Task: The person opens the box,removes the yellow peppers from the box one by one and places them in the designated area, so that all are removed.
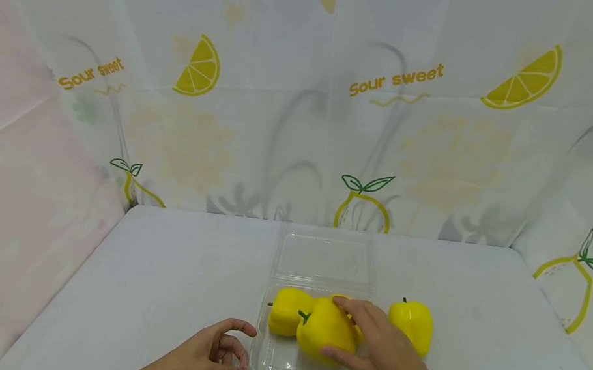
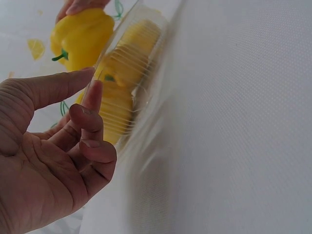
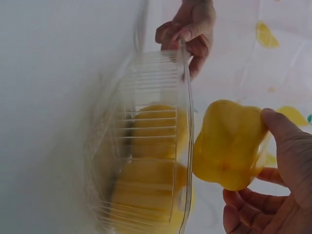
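A clear plastic clamshell box [image 1: 273, 363] lies on the table with its lid [image 1: 326, 260] folded back. My right hand [image 1: 391, 357] grips a yellow bell pepper [image 1: 327, 330] by its side, thumb opposite the fingers, above the box's tray. In the left wrist view its green stem [image 2: 60, 55] points away from that hand. Inside the box sits another yellow pepper [image 1: 288, 312] at the left; more yellow shows behind the held one, partly hidden. My left hand [image 1: 204, 354] pinches the box's near left rim between thumb and finger, the other fingers curled.
One more yellow bell pepper [image 1: 413, 325] stands on the white table [image 1: 187, 265] right of the box, just beyond my right hand. A lemon-printed cloth [image 1: 253, 157] rises behind the table and along its sides.
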`<action>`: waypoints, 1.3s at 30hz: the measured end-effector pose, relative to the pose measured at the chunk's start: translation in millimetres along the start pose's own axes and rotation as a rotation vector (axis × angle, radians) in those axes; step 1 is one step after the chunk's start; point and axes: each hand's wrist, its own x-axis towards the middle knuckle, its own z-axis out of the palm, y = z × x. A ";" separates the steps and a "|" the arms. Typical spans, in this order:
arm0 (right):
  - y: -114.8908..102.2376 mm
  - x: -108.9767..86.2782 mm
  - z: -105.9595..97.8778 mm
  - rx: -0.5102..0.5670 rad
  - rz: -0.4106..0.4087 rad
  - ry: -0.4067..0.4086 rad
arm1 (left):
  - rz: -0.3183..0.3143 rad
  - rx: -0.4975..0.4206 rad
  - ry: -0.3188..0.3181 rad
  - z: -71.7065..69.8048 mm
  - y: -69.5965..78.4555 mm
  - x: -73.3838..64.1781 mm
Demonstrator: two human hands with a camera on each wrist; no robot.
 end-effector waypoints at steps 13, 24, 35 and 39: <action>10.1 -1.6 -14.9 -0.048 0.015 0.075 | -0.026 -0.032 0.005 -1.1 -0.7 0.5; 22.2 -6.3 -30.3 -0.112 0.069 0.098 | -0.008 -0.017 -0.007 -1.2 0.3 0.8; 36.0 -12.1 -46.8 -0.163 0.101 0.173 | -0.008 -0.043 -0.023 -1.2 0.4 -0.2; 40.0 -12.6 -53.0 -0.163 0.127 0.182 | -0.007 -0.046 -0.022 -0.8 1.1 -0.7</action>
